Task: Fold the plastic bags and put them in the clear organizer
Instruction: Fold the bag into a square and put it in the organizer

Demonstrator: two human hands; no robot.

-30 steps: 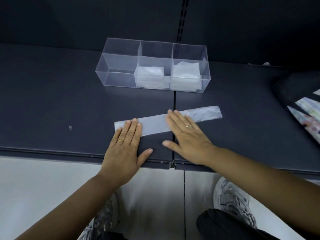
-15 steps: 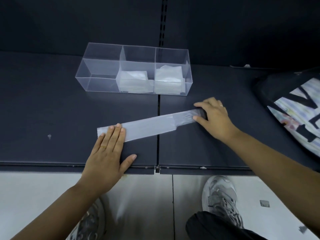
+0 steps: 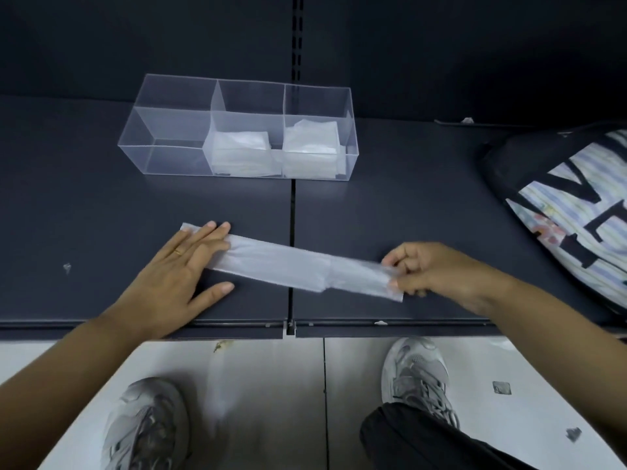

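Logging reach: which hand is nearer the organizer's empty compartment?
Left. The left hand lies in front of the empty compartment; the right hand pinches the plastic bag farther right.

You have one view only — a wide-angle camera on your head, facing forward and steeply down, close above your left hand [image 3: 176, 273] and right hand [image 3: 437, 269] at the dark shelf [image 3: 84, 205].

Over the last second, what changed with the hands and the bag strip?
The right hand slid from pressing flat on the middle of the folded bag strip out to its right end, and now pinches that end between thumb and fingers. The left hand stays flat on the left end. The clear organizer is unchanged, with folded bags in its middle and right compartments.
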